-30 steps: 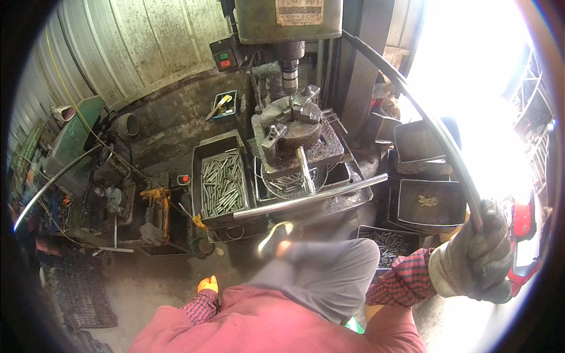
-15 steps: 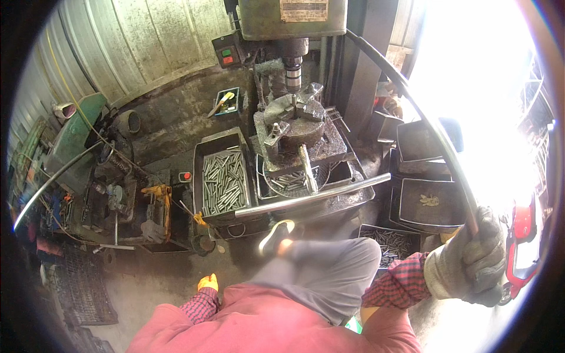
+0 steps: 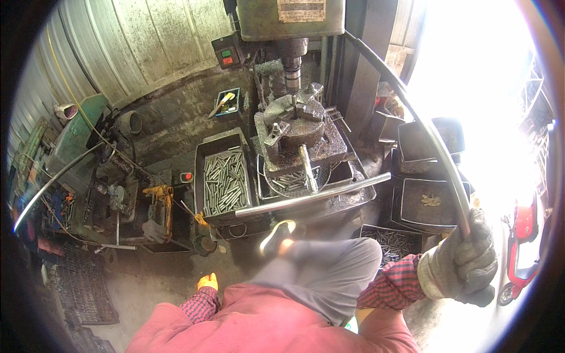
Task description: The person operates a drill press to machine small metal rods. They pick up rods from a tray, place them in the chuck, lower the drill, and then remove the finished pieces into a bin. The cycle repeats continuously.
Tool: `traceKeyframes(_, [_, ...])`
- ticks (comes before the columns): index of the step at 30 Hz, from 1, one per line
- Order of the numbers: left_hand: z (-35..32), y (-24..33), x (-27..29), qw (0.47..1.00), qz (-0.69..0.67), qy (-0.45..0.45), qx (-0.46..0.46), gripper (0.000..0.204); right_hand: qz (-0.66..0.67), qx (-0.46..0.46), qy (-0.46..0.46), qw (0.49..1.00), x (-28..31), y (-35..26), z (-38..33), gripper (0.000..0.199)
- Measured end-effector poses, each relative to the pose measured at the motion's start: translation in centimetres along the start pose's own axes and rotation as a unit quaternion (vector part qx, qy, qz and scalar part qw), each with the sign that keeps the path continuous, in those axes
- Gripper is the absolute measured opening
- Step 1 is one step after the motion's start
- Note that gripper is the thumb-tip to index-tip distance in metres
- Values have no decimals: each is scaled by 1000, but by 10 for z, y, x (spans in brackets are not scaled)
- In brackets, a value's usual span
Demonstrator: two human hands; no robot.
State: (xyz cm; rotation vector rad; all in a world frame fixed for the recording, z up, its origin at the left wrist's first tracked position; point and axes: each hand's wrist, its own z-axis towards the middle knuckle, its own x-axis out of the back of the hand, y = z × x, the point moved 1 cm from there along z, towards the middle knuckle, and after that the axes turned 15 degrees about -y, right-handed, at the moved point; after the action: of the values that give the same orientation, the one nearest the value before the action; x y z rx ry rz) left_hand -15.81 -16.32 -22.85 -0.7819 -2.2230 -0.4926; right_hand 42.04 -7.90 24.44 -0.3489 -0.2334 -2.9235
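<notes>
My right hand (image 3: pixel 462 259), in a grey work glove, is closed around the lower end of a long curved metal lever (image 3: pixel 438 144). The lever runs up to the head of a drill press (image 3: pixel 291 20). Below the press's chuck (image 3: pixel 293 79), a round clamping fixture (image 3: pixel 297 120) sits on the table, with an upright dark piece at its middle. A brush-like tool (image 3: pixel 307 167) leans at the fixture's front. My left hand (image 3: pixel 208 282), in a yellow-orange glove, hangs beside my body, away from the machine. Its fingers are too small and partly hidden to make out.
A metal bin (image 3: pixel 200 176) of short steel pins stands left of the fixture. A shiny bar (image 3: pixel 318 195) crosses the front. Stacked trays (image 3: pixel 429 203) and a crate of dark pins (image 3: pixel 391 244) are at right. A switch box (image 3: pixel 226 52) hangs behind; a second machine (image 3: pixel 118 197) stands left.
My right hand and the lever's lower end have shifted slightly left. My left hand stays where it was, and the pins and fixture look the same.
</notes>
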Motion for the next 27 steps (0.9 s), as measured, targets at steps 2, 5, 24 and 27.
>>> traceKeyframes(2, [0, 0, 0, 1000, 0, -2, 7, 58, -4, 0, 10, 1000, 1, -2, -3, 42])
traceKeyframes(5, [0, -1, 0, 1000, 2, 4, -1, 57, -6, -6, 1, 1000, 0, -2, -4, 40])
traceKeyframes(24, [1, 0, -7, 1000, -4, -1, -5, 58, 53, 13, 18, 998, 1, 10, 25, 40])
traceKeyframes(27, [0, 1, -7, 1000, -15, -13, 5, 57, 81, 12, 20, 996, -2, 11, 29, 40])
